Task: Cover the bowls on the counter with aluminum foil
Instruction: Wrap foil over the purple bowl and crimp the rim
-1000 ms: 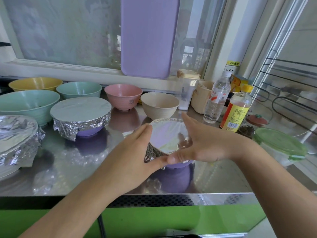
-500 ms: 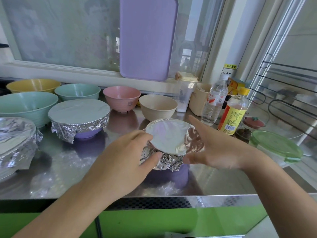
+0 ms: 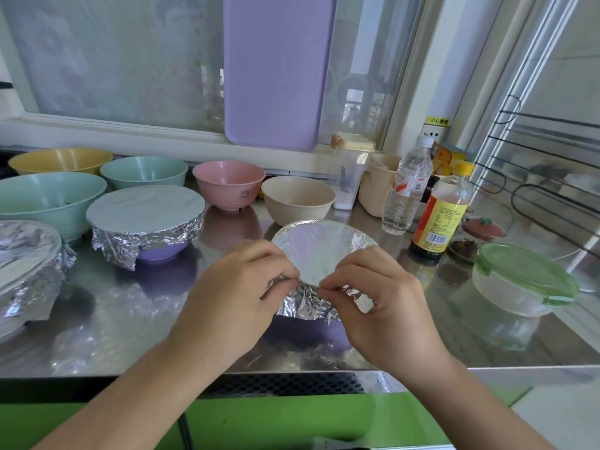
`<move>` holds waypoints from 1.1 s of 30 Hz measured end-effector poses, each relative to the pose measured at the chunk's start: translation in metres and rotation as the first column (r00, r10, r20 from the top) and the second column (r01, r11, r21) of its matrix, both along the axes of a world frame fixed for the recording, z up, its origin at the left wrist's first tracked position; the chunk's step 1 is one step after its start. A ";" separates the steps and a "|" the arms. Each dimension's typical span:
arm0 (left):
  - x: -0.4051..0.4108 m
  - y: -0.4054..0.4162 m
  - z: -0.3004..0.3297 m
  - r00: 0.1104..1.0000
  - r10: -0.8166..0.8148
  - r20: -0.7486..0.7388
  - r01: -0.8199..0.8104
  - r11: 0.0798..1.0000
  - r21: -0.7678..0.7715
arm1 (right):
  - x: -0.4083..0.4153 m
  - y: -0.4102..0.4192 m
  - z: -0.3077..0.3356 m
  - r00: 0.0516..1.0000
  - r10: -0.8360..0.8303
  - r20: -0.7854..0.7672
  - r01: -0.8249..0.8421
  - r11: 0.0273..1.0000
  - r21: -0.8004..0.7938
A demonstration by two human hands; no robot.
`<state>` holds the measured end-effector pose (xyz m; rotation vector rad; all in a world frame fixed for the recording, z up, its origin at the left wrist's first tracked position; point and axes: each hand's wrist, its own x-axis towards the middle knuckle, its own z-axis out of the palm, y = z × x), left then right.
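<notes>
Pinching the crumpled foil [image 3: 303, 302] at the near edge of a small purple bowl [image 3: 311, 324], both hands meet at the front middle of the steel tabletop [image 3: 136, 323]. The left hand [image 3: 233, 300] has its fingers curled, with thumb and fingertips clamped on the foil's left fold; the right hand [image 3: 380, 303] likewise pinches the foil's right fold between thumb and forefinger, its other fingers curled in. Foil lies smooth over the bowl's mouth, and its skirt hangs wrinkled down the near side. To the left stands a larger purple bowl with foil cover [image 3: 146, 219], and at the far left edge a foil-wrapped dish [image 3: 26, 264]. Behind these sit uncovered bowls: a yellow bowl [image 3: 60, 160], a large green bowl [image 3: 48, 199], a smaller green bowl [image 3: 144, 170], a pink bowl [image 3: 229, 183] and a beige bowl [image 3: 298, 198]. To the right are a water bottle [image 3: 407, 186], a yellow-labelled bottle [image 3: 443, 212] and a green-lidded container [image 3: 522, 280]. A lilac tray [image 3: 277, 69] leans against the window.
</notes>
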<state>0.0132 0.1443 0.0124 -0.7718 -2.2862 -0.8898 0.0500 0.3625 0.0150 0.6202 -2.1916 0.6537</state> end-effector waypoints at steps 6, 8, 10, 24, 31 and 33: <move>0.001 -0.002 -0.013 0.931 0.113 0.346 -0.148 0.986 0.077 | -0.001 0.001 0.000 1.000 -0.004 0.012 0.004 1.000 -0.018; 0.004 -0.001 -0.020 0.911 0.099 0.401 -0.121 0.992 0.030 | -0.001 0.001 0.000 1.000 0.000 0.012 0.000 1.000 -0.020; 0.009 0.002 -0.025 0.915 0.087 0.394 -0.093 0.996 -0.005 | -0.001 0.000 0.001 1.000 -0.001 0.013 0.001 1.000 -0.023; 0.011 0.010 -0.031 0.906 -0.041 0.422 -0.091 0.953 0.288 | -0.002 0.000 0.004 1.000 0.003 0.027 -0.003 1.000 -0.009; 0.006 0.010 -0.028 0.832 -0.089 0.548 -0.141 0.921 0.364 | -0.007 0.003 0.001 0.999 0.007 0.046 -0.006 1.000 -0.015; 0.004 0.011 -0.029 0.817 -0.111 0.566 -0.138 0.916 0.378 | -0.008 0.003 0.001 0.998 0.000 0.056 0.001 1.000 -0.017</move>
